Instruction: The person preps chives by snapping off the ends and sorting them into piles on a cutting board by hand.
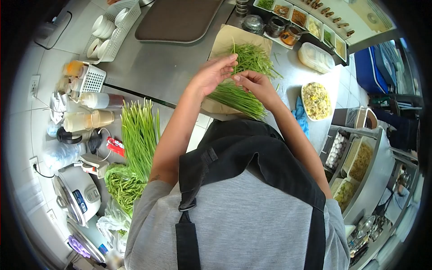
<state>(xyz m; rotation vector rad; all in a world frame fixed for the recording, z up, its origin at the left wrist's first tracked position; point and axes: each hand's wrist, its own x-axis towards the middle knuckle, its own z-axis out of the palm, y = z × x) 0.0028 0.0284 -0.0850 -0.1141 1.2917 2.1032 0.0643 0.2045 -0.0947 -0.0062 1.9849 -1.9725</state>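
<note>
Left fingers (pixel 225 61) curl half open; right fingers (pixel 253 76) pinch above green stalks (pixel 238 99), hold unclear.

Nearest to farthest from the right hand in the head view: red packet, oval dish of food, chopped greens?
From the right hand:
1. Chopped greens, just ahead
2. Oval dish, to its right
3. Red packet, far left

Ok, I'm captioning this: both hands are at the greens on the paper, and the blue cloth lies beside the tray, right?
Not the tray: the head view shows the cloth beside the oval dish. The left hand and right hand are at the greens.
</note>
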